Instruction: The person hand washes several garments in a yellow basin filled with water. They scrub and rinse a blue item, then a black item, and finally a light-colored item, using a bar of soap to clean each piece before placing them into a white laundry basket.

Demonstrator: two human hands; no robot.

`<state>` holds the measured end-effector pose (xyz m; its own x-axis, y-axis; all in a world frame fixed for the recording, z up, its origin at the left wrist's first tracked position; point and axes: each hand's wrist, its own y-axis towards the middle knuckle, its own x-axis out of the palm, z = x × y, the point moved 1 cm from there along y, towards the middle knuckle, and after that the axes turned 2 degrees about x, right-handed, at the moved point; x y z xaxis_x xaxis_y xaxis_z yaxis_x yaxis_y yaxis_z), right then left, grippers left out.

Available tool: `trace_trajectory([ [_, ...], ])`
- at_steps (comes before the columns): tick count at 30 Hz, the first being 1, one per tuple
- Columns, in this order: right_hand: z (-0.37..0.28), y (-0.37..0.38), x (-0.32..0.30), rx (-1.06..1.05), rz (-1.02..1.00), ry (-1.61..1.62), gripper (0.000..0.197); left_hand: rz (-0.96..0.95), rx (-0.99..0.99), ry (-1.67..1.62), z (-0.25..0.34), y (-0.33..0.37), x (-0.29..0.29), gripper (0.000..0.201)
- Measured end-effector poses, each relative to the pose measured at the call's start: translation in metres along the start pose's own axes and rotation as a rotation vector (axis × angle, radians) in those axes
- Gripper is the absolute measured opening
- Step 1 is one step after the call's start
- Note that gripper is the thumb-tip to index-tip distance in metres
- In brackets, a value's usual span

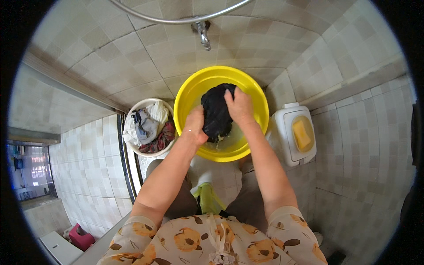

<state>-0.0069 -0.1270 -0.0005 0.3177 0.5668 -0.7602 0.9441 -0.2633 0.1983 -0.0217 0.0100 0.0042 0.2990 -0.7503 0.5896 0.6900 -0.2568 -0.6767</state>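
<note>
A yellow basin (187, 95) stands on the tiled floor in front of me with water in it. Over the basin I hold a wet black garment (216, 112) bunched between both hands. My left hand (194, 126) grips its lower left side. My right hand (239, 106) clasps its upper right part, fingers curled over the cloth.
A white basin (132, 110) filled with several crumpled clothes sits left of the yellow one. A white container with a yellow bar of soap (302, 134) stands at the right. A metal tap (203, 35) juts from the tiled wall above. A sliding door track runs at the left.
</note>
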Motion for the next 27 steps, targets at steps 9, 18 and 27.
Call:
trace_trajectory([
  [9, 0.011, -0.064, -0.019, 0.238, -0.741, -0.104, 0.029, -0.129, 0.33, 0.262, 0.026, -0.005, -0.015, 0.021],
  [18, 0.032, -0.051, -0.025, 0.233, -0.395, 0.098, 0.048, -0.397, 0.492, 0.538, 0.061, -0.071, 0.047, 0.014],
  [27, 0.028, -0.065, 0.011, -0.182, -0.505, 0.084, 0.022, -0.189, 0.574, 1.019, 0.062, -0.102, 0.078, 0.018],
])
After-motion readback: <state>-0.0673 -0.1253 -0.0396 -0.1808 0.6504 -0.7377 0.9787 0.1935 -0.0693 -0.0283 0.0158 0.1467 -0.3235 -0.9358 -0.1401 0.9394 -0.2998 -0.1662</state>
